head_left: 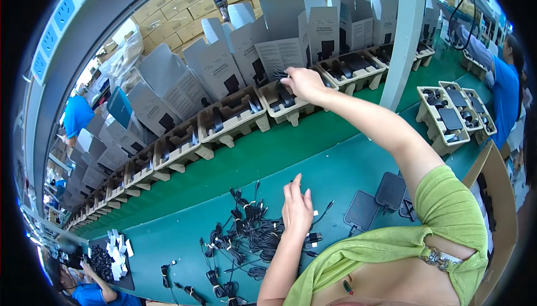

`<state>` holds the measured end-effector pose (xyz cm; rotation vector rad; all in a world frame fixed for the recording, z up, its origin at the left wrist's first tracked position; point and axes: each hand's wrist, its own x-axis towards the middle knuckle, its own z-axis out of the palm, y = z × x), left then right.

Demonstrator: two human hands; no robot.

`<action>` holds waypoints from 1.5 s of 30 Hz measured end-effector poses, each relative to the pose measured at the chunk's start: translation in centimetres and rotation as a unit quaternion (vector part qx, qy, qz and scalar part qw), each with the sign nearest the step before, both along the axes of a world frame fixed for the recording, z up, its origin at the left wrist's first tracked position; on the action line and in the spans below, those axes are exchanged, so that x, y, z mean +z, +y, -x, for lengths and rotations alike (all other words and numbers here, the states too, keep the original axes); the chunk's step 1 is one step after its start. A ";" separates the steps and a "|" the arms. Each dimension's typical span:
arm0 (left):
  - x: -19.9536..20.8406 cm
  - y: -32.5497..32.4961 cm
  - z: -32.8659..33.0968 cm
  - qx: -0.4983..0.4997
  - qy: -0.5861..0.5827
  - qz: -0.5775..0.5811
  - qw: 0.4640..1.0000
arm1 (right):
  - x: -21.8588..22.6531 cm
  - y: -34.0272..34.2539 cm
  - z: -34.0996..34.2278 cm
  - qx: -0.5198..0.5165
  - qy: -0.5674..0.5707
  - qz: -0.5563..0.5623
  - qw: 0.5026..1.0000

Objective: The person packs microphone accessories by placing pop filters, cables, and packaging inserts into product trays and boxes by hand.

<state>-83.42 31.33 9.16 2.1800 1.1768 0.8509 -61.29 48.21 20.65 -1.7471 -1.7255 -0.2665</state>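
My right hand (305, 84) reaches across to the row of trays and pinches a small bundled black cable (279, 74). Below it is a moulded pulp tray (292, 113) with black parts inside. My left hand (297, 211) rests near the table's surface, its fingers stretched and holding nothing. Beside that hand spreads a heap of bundled black cables (258, 229), some tied with light bands. To the right of it, flat black square pads (361, 211) lie on the green table.
Open grey cartons (279, 51) stand behind a long line of pulp trays (234, 124). A white post (404, 43) rises at the right. More filled trays (447, 138) are stacked near a person in blue (506, 93). White pieces (118, 255) lie at the far left.
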 end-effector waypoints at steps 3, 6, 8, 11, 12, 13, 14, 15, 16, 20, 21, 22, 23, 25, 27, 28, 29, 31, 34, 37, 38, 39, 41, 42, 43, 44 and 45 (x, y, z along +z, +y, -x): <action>-0.7 0.2 0.3 0.015 -0.007 0.027 0.999 | 0.0 3.3 -0.6 0.008 -0.089 0.038 0.995; -0.9 0.9 0.8 0.003 -0.032 0.033 0.999 | 0.2 5.2 1.0 0.012 -0.152 0.090 0.984; -1.1 1.0 0.9 0.002 -0.043 0.037 0.998 | 0.7 5.7 2.4 -0.017 -0.241 0.180 0.953; -1.3 1.0 1.5 0.007 -0.047 0.032 0.998 | 0.1 6.4 4.6 -0.053 -0.356 0.239 0.902; -1.3 0.9 1.6 0.010 -0.038 0.029 0.999 | -0.4 6.6 5.1 -0.068 -0.393 0.278 0.874; -1.0 0.8 1.6 0.010 -0.030 0.034 0.999 | -1.2 7.5 5.6 -0.097 -0.409 0.276 0.864; -1.0 0.8 1.7 0.010 -0.033 0.033 0.999 | -1.4 7.6 6.3 -0.107 -0.391 0.263 0.875; -0.9 0.8 1.8 0.006 -0.036 0.033 0.999 | -1.8 8.1 6.7 -0.103 -0.376 0.259 0.884; -1.0 0.8 1.8 0.002 -0.038 0.033 0.999 | -2.5 8.8 7.0 -0.098 -0.360 0.255 0.892; -1.2 0.9 1.8 -0.004 -0.048 0.028 0.998 | -5.3 10.6 6.8 -0.132 -0.139 0.247 0.950; -1.3 1.0 2.0 0.000 -0.056 0.030 0.998 | -5.3 10.4 7.2 -0.129 -0.093 0.281 0.947; -1.3 1.1 2.2 0.003 -0.064 0.033 0.997 | -5.0 10.2 7.5 -0.126 -0.093 0.283 0.946; -1.4 1.2 2.4 0.007 -0.065 0.037 0.997 | -4.0 9.6 8.0 -0.112 -0.154 0.305 0.933; -1.4 1.2 2.4 -0.001 -0.059 0.029 0.998 | -2.4 9.3 7.3 -0.110 -0.183 0.349 0.912; -1.4 1.3 2.6 -0.001 -0.055 0.029 0.998 | -1.4 8.9 6.0 -0.083 -0.185 0.328 0.922; -1.3 1.3 2.6 0.000 -0.050 0.029 0.998 | -2.4 9.9 5.1 -0.077 -0.129 0.302 0.941; -1.3 1.3 2.6 -0.001 -0.049 0.030 0.998 | -2.6 10.3 4.7 -0.079 -0.128 0.303 0.941; -1.2 1.4 2.7 -0.002 -0.053 0.028 0.998 | -3.2 11.1 3.8 -0.092 -0.003 0.299 0.950; -1.3 1.5 2.9 -0.003 -0.061 0.034 0.998 | -4.0 11.6 3.3 -0.080 0.038 0.330 0.940; -1.2 1.8 3.1 -0.003 -0.053 0.036 0.998 | -3.1 11.8 3.0 -0.039 0.129 0.417 0.899; -1.1 1.7 3.1 -0.007 -0.050 0.034 0.998 | -2.8 11.8 2.8 -0.041 0.133 0.414 0.899; -1.1 1.7 3.1 -0.008 -0.048 0.033 0.998 | -2.5 11.9 2.9 -0.048 0.120 0.427 0.895; -1.2 1.8 3.7 -0.003 -0.046 0.030 0.999 | -0.6 10.3 6.0 -0.083 0.075 0.403 0.909; -1.1 1.6 3.7 -0.014 -0.041 0.029 0.999 | -0.5 10.0 6.1 -0.074 0.004 0.354 0.932; -0.7 1.5 3.8 -0.015 -0.045 0.027 0.999 | -0.5 10.3 5.9 -0.079 0.023 0.365 0.927; -0.7 1.6 3.7 -0.012 -0.047 0.028 0.998 | -0.3 10.2 5.5 -0.080 0.044 0.379 0.921; -0.7 1.6 3.7 -0.021 -0.040 0.028 0.999 | -1.1 9.0 5.3 -0.057 0.057 0.303 0.949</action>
